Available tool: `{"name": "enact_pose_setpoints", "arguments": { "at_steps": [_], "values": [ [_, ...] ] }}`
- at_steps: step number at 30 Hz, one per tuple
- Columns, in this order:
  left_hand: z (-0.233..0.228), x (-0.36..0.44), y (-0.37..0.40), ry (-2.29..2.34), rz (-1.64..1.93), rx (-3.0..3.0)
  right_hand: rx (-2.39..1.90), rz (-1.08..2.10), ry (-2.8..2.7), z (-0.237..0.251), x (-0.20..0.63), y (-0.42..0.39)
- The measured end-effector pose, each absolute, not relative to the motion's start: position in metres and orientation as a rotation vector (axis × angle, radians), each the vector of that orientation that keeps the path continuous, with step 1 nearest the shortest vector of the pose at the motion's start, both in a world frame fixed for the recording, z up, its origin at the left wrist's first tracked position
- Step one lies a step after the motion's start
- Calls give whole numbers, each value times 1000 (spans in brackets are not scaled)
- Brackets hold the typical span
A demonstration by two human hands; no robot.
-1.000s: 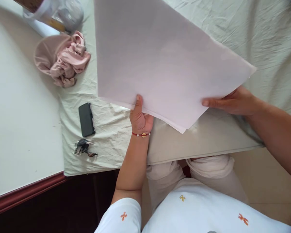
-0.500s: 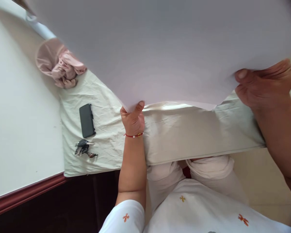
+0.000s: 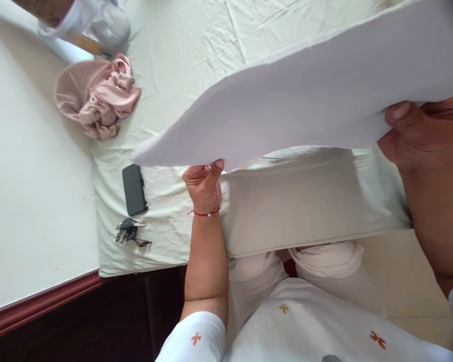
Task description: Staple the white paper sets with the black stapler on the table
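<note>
A large white sheet of paper point(image 3: 294, 100) hangs above the cloth-covered table, bowed and tilted, its far edge running up to the right. My left hand point(image 3: 204, 186) pinches its near edge, thumb on top. On the right, my right hand point(image 3: 423, 130) grips the sheet with the thumb over its face; the fingers underneath are mostly hidden. Part of the pale green cloth point(image 3: 196, 45) shows beyond the paper.
Left of my arm lie a black phone point(image 3: 134, 189) and a bunch of keys point(image 3: 130, 231). A crumpled pink cloth point(image 3: 101, 100) rests against the white wall point(image 3: 33, 161). Behind it stands a clear plastic item point(image 3: 111, 25), partly cut off.
The sheet has tilted and come down at its far side, so more of the table shows behind it. Its left corner now sticks out leftward. My right hand has shifted slightly right.
</note>
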State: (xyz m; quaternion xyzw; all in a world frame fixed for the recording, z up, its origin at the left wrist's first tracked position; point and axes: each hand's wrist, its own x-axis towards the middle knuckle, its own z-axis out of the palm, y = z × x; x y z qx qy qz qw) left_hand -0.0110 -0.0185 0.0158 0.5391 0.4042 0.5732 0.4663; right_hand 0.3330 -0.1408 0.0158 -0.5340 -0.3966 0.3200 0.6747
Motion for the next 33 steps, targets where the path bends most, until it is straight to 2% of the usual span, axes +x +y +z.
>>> {"name": "enact_pose_setpoints", "arguments": {
  "at_steps": [4, 16, 23, 28, 33],
  "values": [
    [19, -16, -18, 956, 1489, 1304, -1139, 478, -969, 21, 324, -137],
    [6, -11, -14, 968, 1257, 1388, -1305, 798, -1143, 28, 311, -133],
    [3, -21, -11, 971, 1343, 1498, -1241, 653, -1229, 28, 313, -135],
    [-10, -25, -2, 1011, 1290, 1609, -1445, 862, -1588, 22, 323, -133],
    [-9, -28, -6, 1052, 1269, 1631, -1479, 876, -1550, 22, 320, -131]
  ]
}}
